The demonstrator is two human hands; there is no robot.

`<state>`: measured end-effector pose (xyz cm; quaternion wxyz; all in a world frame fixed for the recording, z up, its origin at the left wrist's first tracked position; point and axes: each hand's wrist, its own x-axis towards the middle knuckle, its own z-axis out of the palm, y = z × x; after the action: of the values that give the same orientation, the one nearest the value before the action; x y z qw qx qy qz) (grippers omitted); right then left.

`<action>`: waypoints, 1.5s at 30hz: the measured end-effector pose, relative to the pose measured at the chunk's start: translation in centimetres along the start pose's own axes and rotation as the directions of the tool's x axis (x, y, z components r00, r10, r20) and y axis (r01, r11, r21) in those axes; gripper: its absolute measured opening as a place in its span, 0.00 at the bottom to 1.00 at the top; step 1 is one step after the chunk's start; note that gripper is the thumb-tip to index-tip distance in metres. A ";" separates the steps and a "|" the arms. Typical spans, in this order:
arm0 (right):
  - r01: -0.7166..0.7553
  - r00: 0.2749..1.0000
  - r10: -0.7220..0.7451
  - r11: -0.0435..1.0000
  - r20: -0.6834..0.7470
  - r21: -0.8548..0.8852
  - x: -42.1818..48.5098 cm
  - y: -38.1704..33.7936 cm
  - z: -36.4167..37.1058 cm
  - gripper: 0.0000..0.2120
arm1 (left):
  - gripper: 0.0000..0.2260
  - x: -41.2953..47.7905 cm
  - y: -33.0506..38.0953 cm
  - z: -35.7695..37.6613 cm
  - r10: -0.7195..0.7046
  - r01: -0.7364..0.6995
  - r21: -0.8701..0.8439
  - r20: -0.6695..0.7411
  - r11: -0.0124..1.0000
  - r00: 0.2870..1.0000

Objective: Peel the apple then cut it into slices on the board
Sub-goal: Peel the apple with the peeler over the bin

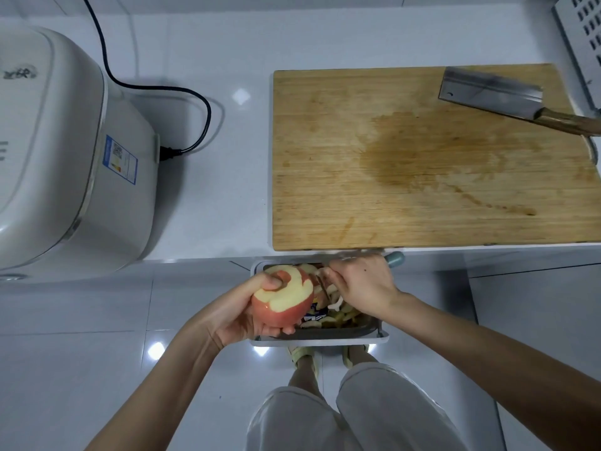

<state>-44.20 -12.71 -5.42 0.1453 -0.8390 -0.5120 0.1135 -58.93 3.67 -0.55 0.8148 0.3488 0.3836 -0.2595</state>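
Closest to us, our left hand (240, 310) cups the apple (286, 304) from below and from its nine o'clock side. The thumb is dug into the stem hollow, we judge, so the fruit can be turned without slipping. The top is already bare and pale, while red skin still covers the lower half, so peeling looks roughly half done.

At the apple's three o'clock, our right hand (361, 284) is clenched round the peeler (395, 258). Its teal handle end pokes out past the knuckles, and its head sits just beside the apple's edge.

We hold both over the open bin (325, 340), which stands on the floor against the counter front. That way the strips drop straight onto the peelings (341, 315) already lying there rather than on the floor.

Farther off, at twelve o'clock from the hands, the wooden board (325, 157) lies on the counter near its front edge, bare except for a damp patch (400, 151). It is within easy reach for slicing.

The cleaver (487, 87) rests at the board's two o'clock corner with its handle pointing toward our right side, so that hand can take it up.

Well apart, at nine o'clock of the board, sits a white cooker (65, 141), out of the working area.
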 end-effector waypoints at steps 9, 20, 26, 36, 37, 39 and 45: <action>0.058 0.995 -0.031 0.945 -0.091 0.322 -0.7 -1.8 -3.6 0.13 | 0.32 1.1 -0.5 0.0 0.016 -0.012 0.066 -0.066 0.998 0.998; 0.237 0.933 -0.197 0.966 -0.302 0.102 0.5 -2.0 -2.3 0.15 | 0.23 2.1 -1.4 1.3 0.132 -0.133 0.006 -0.151 0.991 0.980; 0.269 0.933 -0.195 0.936 -0.304 0.225 0.7 -0.8 -1.9 0.17 | 0.29 1.6 -1.5 0.6 0.126 -0.131 -0.058 -0.077 0.990 0.989; -0.273 0.837 0.186 0.957 0.515 0.097 0.6 -1.0 -0.7 0.18 | 0.38 0.7 0.4 0.2 0.161 -0.160 -0.140 -0.001 0.977 0.987; -0.369 0.752 0.202 0.918 0.627 0.147 0.5 -1.0 -0.8 0.18 | 0.40 0.7 0.3 -0.1 0.155 -0.151 -0.162 0.011 0.975 0.988; -0.570 0.632 0.207 0.778 0.747 0.266 0.3 -1.1 -1.3 0.15 | 0.40 0.7 0.1 -0.2 0.142 -0.133 -0.195 0.036 0.972 0.989; -0.441 0.896 0.327 0.733 0.300 0.518 -0.1 -1.7 -2.5 0.16 | 0.21 1.0 0.0 -0.1 0.108 -0.117 -0.140 -0.068 0.983 0.992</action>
<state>-44.84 -12.37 -2.50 0.3148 -0.8287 -0.2799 0.3686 -58.41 3.60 -1.43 0.8392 0.3178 0.4053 -0.1743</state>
